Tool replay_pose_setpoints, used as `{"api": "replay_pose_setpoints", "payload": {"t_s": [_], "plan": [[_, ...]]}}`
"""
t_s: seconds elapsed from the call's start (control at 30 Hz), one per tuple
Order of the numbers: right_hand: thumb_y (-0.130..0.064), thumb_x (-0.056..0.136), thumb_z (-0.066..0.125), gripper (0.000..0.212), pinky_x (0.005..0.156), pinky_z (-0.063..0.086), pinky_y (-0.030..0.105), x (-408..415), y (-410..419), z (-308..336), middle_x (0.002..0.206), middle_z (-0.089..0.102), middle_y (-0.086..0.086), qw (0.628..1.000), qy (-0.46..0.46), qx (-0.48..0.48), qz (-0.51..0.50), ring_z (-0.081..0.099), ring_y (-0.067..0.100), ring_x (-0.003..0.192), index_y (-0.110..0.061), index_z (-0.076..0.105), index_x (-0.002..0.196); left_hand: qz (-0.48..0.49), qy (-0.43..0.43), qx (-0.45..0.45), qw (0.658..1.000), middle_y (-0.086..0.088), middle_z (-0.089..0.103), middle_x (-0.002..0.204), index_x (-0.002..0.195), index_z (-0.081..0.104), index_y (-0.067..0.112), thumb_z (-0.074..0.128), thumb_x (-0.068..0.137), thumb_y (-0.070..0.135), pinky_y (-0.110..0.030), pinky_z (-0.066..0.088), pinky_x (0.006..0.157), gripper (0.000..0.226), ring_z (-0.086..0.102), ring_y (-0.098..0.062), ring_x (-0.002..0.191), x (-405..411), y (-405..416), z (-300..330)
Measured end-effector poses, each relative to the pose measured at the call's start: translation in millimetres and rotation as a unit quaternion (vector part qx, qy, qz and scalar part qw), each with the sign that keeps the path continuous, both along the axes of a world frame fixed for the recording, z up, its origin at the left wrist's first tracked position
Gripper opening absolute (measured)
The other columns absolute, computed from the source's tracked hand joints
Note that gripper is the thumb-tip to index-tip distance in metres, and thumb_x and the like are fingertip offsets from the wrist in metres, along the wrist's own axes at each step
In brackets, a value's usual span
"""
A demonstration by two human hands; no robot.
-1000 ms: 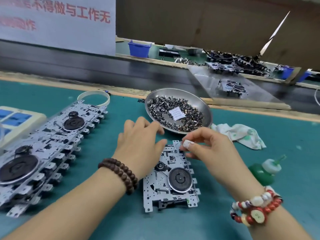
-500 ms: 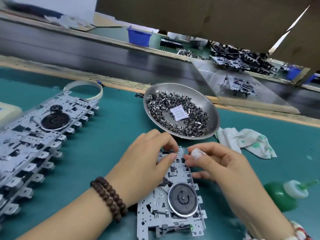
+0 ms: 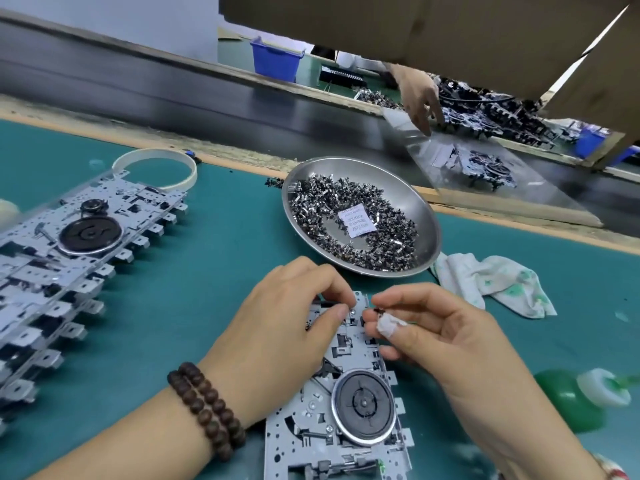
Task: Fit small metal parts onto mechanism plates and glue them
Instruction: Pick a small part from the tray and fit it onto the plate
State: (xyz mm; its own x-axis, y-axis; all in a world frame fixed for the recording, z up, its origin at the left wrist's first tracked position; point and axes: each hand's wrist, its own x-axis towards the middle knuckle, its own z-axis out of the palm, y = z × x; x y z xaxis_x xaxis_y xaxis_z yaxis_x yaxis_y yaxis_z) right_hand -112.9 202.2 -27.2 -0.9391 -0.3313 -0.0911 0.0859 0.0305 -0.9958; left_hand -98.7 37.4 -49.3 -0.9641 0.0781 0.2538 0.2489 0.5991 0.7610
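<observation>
A grey mechanism plate (image 3: 349, 431) with a black round wheel lies flat on the teal mat in front of me. My left hand (image 3: 287, 334) rests on the plate's far left part, thumb and forefinger curled together at its top edge. My right hand (image 3: 433, 334), its thumb wrapped in white tape, pinches a small dark metal part (image 3: 380, 310) just above the plate's far right corner. A steel dish (image 3: 412, 202) full of small metal parts stands beyond the plate. A green glue bottle (image 3: 575, 400) lies on its side at the right.
A long row of stacked mechanism plates (image 3: 62, 271) runs along the left. A white tape ring (image 3: 156, 168) lies behind it. A crumpled cloth (image 3: 491, 282) sits right of the dish. Beyond a dark conveyor belt (image 3: 173, 95), another person's hand (image 3: 417, 95) reaches over more parts.
The view has tilted and drawn closer. My right hand has lifted slightly off the plate with the small part in its fingertips. Another person's hand has appeared across the belt.
</observation>
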Motion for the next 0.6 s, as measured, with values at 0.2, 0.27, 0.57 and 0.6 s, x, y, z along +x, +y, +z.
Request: {"api": "replay_pose_setpoints", "payload": {"t_s": [0.2,0.27,0.57,0.6], "plan": [[-0.016,0.053,0.071,0.028,0.057,0.052,0.015,-0.6,-0.6,0.1,0.081,0.074,0.008,1.0,-0.01,-0.002,0.01,0.07,0.011,0.072,-0.024,0.075,0.079,0.0,-0.006,0.006,1.0,0.021,0.05,0.087,0.082,0.056,0.036,0.052,0.084,0.031,-0.01,0.034,0.081,0.007,0.047,0.004,0.091,-0.4,-0.1,-1.2],[-0.017,0.052,0.071,0.029,0.057,0.052,0.015,-0.5,-0.3,0.4,0.081,0.074,0.008,1.0,-0.01,-0.003,0.011,0.07,0.011,0.072,-0.023,0.075,0.08,0.0,-0.007,0.01,1.0,0.021,0.051,0.086,0.082,0.056,0.036,0.05,0.083,0.033,-0.012,0.035,0.081,0.006,0.048,0.003,0.091,-0.5,-0.2,-1.1],[-0.023,0.053,0.071,0.028,0.059,0.052,0.014,-0.7,-0.4,-0.5,0.08,0.074,0.005,1.0,-0.003,-0.002,0.007,0.07,0.009,0.071,-0.027,0.076,0.08,-0.007,-0.005,0.037,0.999,0.02,0.052,0.085,0.08,0.057,0.035,0.046,0.077,0.042,-0.017,0.037,0.081,0.014,0.049,0.001,0.09,0.0,0.9,1.2],[-0.024,0.052,0.071,0.029,0.059,0.052,0.014,-0.7,-0.4,-0.6,0.08,0.074,0.004,1.0,-0.002,0.0,0.008,0.07,0.008,0.071,-0.028,0.076,0.08,-0.007,-0.003,0.04,0.999,0.02,0.052,0.085,0.08,0.058,0.034,0.046,0.077,0.042,-0.018,0.037,0.081,0.014,0.049,0.001,0.089,0.2,1.1,1.4]]}}
